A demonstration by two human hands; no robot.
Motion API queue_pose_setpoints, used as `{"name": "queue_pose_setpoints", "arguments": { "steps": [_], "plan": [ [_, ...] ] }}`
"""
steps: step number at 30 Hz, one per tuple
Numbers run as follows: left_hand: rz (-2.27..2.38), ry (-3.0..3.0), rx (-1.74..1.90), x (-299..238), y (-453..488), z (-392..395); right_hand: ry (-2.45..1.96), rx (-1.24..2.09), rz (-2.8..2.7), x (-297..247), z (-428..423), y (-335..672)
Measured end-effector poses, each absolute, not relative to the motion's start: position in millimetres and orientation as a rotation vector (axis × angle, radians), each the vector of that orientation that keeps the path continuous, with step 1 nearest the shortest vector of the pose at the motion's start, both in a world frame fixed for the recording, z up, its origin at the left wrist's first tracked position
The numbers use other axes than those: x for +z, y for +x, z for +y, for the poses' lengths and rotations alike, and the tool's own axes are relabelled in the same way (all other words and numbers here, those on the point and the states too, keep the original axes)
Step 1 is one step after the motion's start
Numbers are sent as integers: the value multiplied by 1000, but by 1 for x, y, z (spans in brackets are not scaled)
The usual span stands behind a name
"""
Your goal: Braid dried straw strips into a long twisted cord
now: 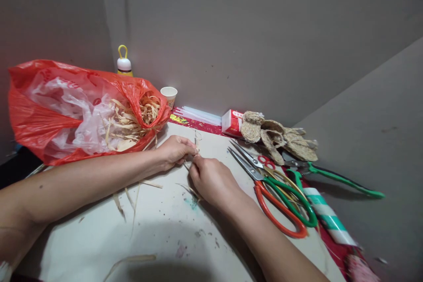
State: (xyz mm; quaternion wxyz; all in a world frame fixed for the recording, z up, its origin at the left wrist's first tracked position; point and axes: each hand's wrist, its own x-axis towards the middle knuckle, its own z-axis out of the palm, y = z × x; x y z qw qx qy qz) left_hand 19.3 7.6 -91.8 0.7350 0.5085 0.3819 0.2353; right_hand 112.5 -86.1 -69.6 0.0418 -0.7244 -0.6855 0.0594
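My left hand point(178, 150) and my right hand point(213, 181) meet above the middle of the table, fingertips almost touching. Both are closed in a pinch on a thin straw-coloured strand point(197, 141), whose fine dark end sticks up past the fingers. Most of the strand is hidden by my fingers. Under my right hand lie a few loose dry fibre strips point(193, 191). More dry strips point(119, 206) are scattered below my left forearm.
Left stands a red plastic bag point(42, 130) of dry strips, beside a paper cup point(168, 93) and bottle point(124, 65). Right lie large scissors point(279, 213), pliers point(343, 179), a striped roll point(330, 218) and woven straw pieces point(276, 134). Grey walls enclose the table point(158, 229).
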Motion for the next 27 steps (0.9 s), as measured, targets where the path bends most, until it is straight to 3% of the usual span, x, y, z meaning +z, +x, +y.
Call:
{"name": "queue_pose_setpoints", "arguments": {
  "steps": [3,6,8,12,15,20,27],
  "plan": [
    [828,1090,488,-89,18,9,-2092,242,-2379,-51,-104,98],
    [786,1047,466,-88,17,14,-1759,662,-2462,-31,-116,101],
    [741,1025,450,-89,16,17,-1637,910,-2216,-25,-111,116],
    [714,995,423,-93,15,24,-1625,718,-1325,-43,-81,151],
    [689,988,408,-95,15,26,-1533,1108,-1021,-65,-65,155],
    [684,1017,390,-96,16,27,-1335,1495,-855,-79,-62,143],
    [698,1037,373,-95,17,27,-1434,1564,-984,-81,-56,157]
  ]
}}
